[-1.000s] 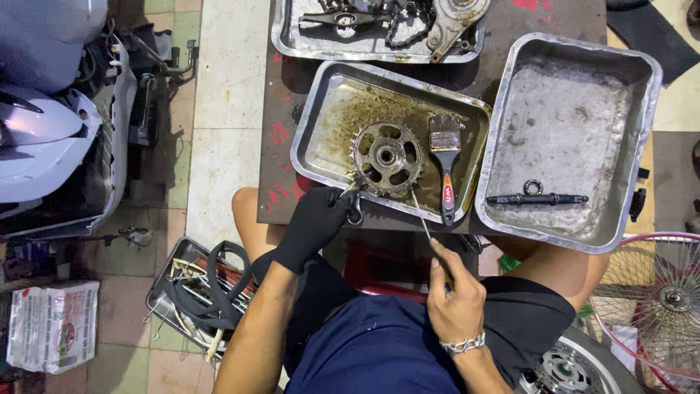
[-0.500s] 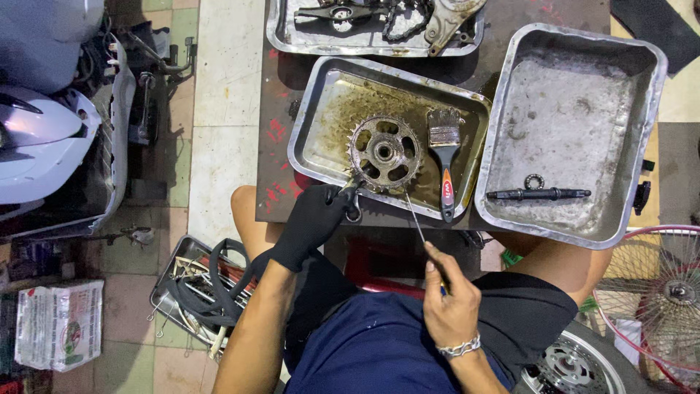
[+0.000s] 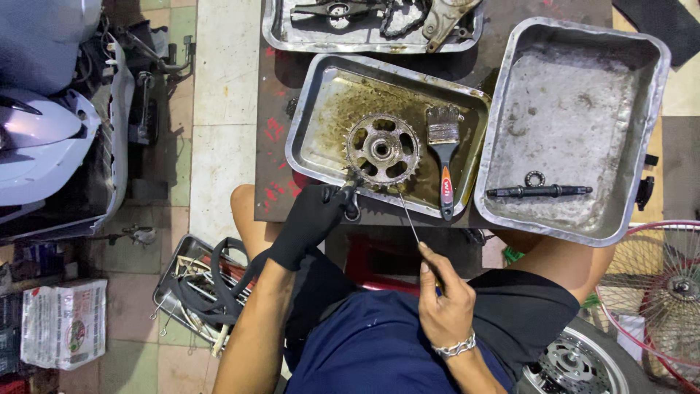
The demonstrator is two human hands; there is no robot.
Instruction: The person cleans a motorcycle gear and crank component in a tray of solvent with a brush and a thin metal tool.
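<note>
Sprocket (image 3: 382, 149) sits greasy in oily tray (image 3: 321, 102); your gloved left hand (image 3: 310, 222) clamps its crank, right hand (image 3: 445, 299) pinches thin pick (image 3: 407, 211) w/ tip near teeth, so it could skid.

Beside the oily pan we see a large, dull rectangular metal tray (image 3: 510, 124) holding a black spindle rod (image 3: 538, 191) and a small ring-shaped bearing (image 3: 534, 178) just above it. Farther back sits another shallow steel tray (image 3: 271, 33) of greasy dark parts. On the tiled floor we note a white scooter body (image 3: 44, 138), a floor tray of rubber tubes (image 3: 208, 288) and a pink-rimmed spoked wheel (image 3: 667, 292).
</note>
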